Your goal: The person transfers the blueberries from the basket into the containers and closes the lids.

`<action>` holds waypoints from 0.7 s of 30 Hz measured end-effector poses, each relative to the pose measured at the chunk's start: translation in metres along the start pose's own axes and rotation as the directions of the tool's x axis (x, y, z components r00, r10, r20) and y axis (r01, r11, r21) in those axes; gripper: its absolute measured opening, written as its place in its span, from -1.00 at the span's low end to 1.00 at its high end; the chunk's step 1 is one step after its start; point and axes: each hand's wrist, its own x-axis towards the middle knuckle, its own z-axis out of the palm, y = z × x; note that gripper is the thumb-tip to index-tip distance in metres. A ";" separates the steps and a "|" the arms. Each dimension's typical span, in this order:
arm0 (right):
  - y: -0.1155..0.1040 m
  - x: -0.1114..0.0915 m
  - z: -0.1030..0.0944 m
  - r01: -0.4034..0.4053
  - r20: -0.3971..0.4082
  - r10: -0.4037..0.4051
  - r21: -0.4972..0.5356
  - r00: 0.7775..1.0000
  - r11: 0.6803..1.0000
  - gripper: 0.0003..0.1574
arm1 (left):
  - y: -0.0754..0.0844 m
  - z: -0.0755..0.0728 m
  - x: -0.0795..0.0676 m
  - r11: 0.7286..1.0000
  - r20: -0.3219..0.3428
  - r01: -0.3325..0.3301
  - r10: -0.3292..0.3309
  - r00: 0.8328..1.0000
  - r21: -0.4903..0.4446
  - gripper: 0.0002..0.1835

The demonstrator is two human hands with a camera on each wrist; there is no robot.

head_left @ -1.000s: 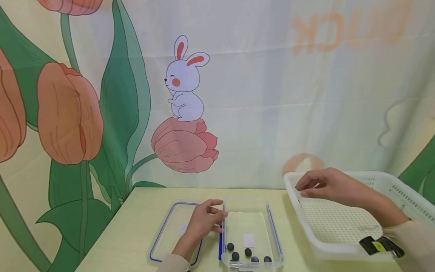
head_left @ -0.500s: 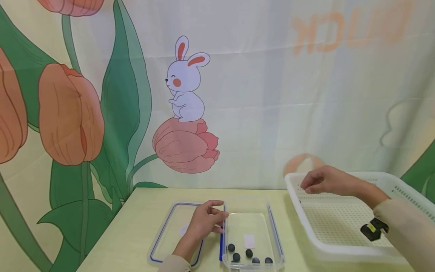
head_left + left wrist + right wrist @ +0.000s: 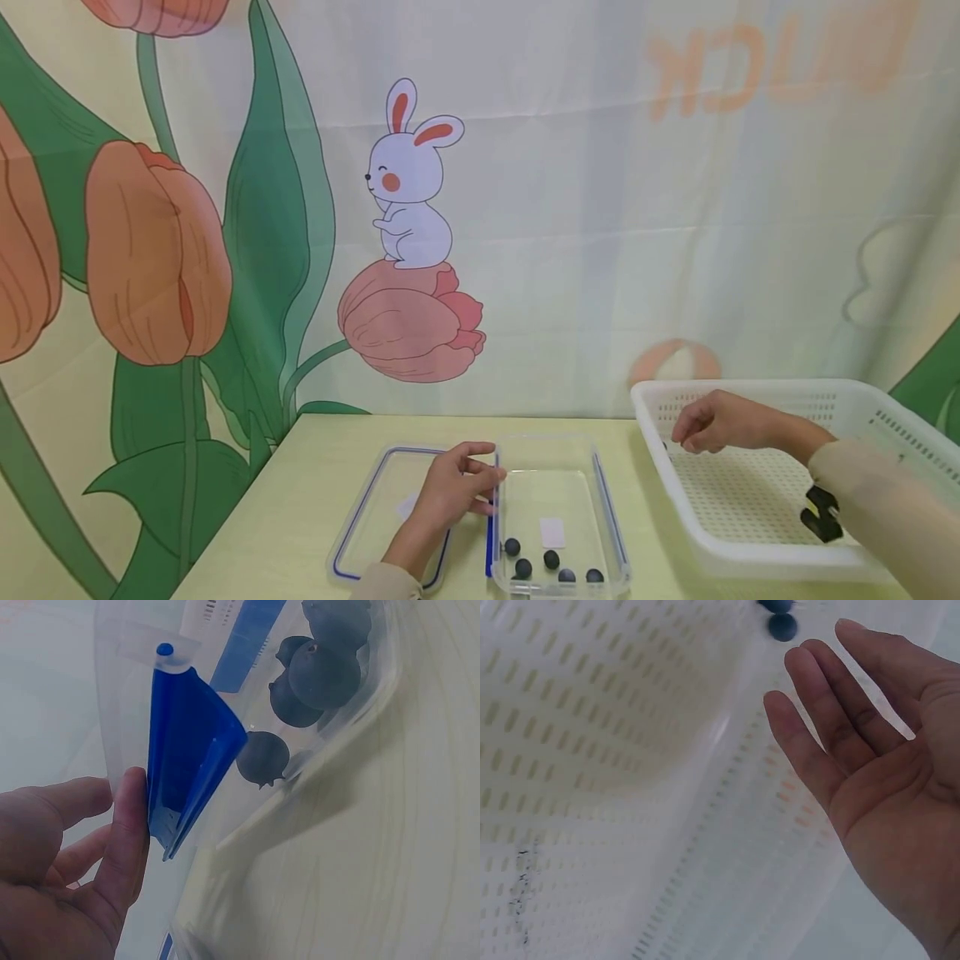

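My left hand (image 3: 450, 492) rests against the left side of a clear plastic box (image 3: 611, 517), its fingers loosely extended near the rim. In the left wrist view, fingertips touch the wall beside a hanging blue clip (image 3: 191, 735). Several blueberries (image 3: 551, 560) lie in the near end of the box. Over the left part of a white perforated basket (image 3: 750, 552), my right hand (image 3: 727, 423) reaches downward. Its fingers look relaxed and hold nothing in the right wrist view, where dark blueberries (image 3: 783, 628) sit just beyond the fingertips. The basket's far left corner is partly hidden.
A clear lid with a blue seal (image 3: 352, 517) lies left of the box, partly under my left forearm. A small white label (image 3: 552, 532) shows at the box floor. Behind the table hangs a printed curtain (image 3: 555, 250) with tulips and a rabbit.
My right hand has shifted slightly right, then lowered into the basket. The left hand and the box have stayed in place.
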 end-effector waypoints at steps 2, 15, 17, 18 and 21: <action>0.005 0.001 0.003 0.012 0.012 -0.012 -0.008 1.000 1.000 -0.84 | 0.000 0.000 0.000 1.000 0.000 -0.001 0.001 1.000 0.000 -0.45; 0.021 0.003 0.010 -0.043 0.023 0.044 -0.069 0.999 0.997 -0.74 | 0.001 0.000 -0.001 1.000 0.008 -0.012 0.012 1.000 -0.008 -0.44; 0.020 0.003 0.009 -0.032 0.020 0.034 -0.096 0.999 0.995 -0.79 | 0.001 0.000 -0.001 1.000 0.009 -0.012 0.012 1.000 -0.010 -0.44; 0.020 0.003 0.009 -0.028 0.017 0.030 -0.114 0.999 0.993 -0.84 | 0.001 0.000 -0.001 1.000 0.009 -0.011 0.011 1.000 -0.012 -0.44; 0.021 0.003 0.009 -0.015 -0.004 0.014 -0.177 1.000 0.984 -0.94 | 0.001 0.000 0.000 1.000 0.008 -0.004 0.004 1.000 -0.012 -0.44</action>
